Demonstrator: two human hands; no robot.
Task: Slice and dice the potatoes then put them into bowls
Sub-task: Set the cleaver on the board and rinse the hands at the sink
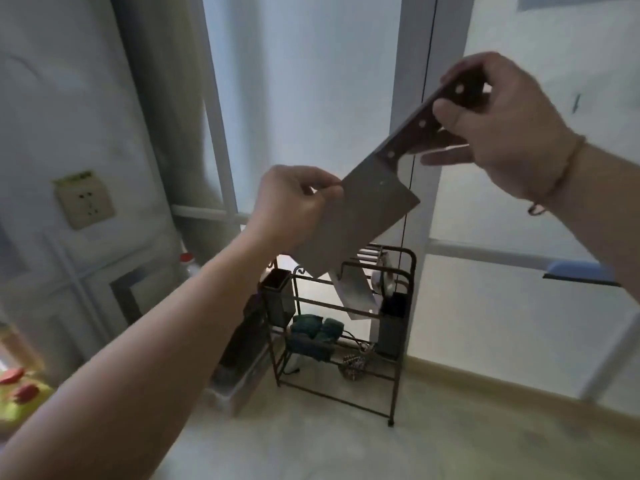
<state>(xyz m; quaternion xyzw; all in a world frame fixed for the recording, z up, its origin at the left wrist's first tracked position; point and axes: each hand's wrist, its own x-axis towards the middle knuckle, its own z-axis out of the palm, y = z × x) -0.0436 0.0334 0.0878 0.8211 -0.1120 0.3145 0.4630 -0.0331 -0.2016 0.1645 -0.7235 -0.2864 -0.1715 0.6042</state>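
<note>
Pale walls and frosted glass panels back a light tabletop [311,445] where a dark wire rack [398,306] stands against the corner. A person holds a cleaver [360,216] up in front of the glass, well above the rack. Right hand [498,123] grips the dark riveted handle, fingers [446,110] curled round it from both sides; a thin cord bracelet [561,171] circles that wrist. Left hand [294,202] pinches the blade at its spine, thumb and fingertips closed on the flat steel, so the cleaver hangs slanted, handle high to the right and blade low to the left.

A second blade [353,292] sits in the rack below, with dark green cloths [318,330] on a lower shelf and a square holder [277,292] at its left end. A wall socket [85,199] shows at left, and a red-capped bottle [187,261] stands nearby.

No potatoes, cutting board or bowls appear anywhere in view; where they are cannot be told. Judging by that, the job looks barely begun: the knife is in hand, apparently being checked, and no cut has been made. Slicing, dicing and filling the bowls all appear to remain ahead. Motion blur softens the lower left corner, where red and yellow-green shapes cannot be identified.
</note>
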